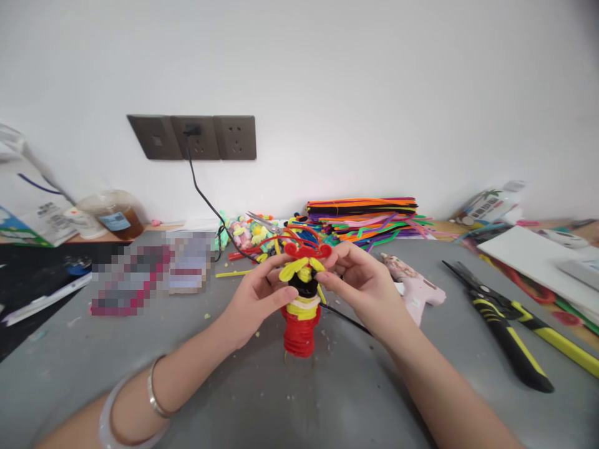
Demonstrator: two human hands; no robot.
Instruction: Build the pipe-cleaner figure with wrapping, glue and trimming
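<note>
A small pipe-cleaner figure [299, 333] stands upright in front of me, with a red lower body, a yellow and black middle and a red curled top with long feelers. My left hand [262, 293] pinches it from the left, thumb against the black band. From the right, my right hand [360, 280] grips its upper part, thumb and forefinger close to the yellow petal-like pieces [299, 267]. Fingers of both hands behind the figure are partly hidden.
Pipe cleaners [360, 209] lie bundled by the wall, beside scissors [262, 219] and small coloured pieces. A pink glue gun [416, 290] and yellow-black pliers [505, 312] are on the right. Left are blurred-out phones [135, 280] and a drink cup [116, 215]. A black cord [201, 190] runs from the socket.
</note>
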